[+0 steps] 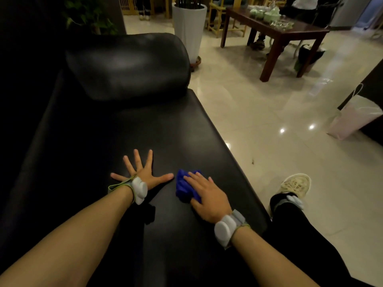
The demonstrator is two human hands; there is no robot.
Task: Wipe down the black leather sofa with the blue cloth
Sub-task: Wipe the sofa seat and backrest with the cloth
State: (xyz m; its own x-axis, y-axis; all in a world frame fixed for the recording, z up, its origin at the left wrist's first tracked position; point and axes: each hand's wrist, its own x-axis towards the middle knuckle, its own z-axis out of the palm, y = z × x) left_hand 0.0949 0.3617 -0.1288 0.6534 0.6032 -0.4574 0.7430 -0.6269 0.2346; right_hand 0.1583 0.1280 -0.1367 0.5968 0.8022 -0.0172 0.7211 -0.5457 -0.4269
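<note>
I see my left hand [143, 172] spread flat, fingers splayed, on the black leather sofa [165, 131] seat; just beside it my right hand [207, 193] presses the bunched blue cloth [183, 186] down with straight fingers

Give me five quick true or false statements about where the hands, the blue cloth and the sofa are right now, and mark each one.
1. The right hand presses the blue cloth onto the sofa seat. True.
2. The left hand holds the cloth. False: it lies flat on the seat with fingers spread, beside the cloth.
3. The cloth lies on the floor. False: it is on the seat, under the right hand.
4. A black cushion sits at the far end of the seat. True.
5. The white planter stands on the wooden table. False: it stands on the floor behind the sofa.
</note>
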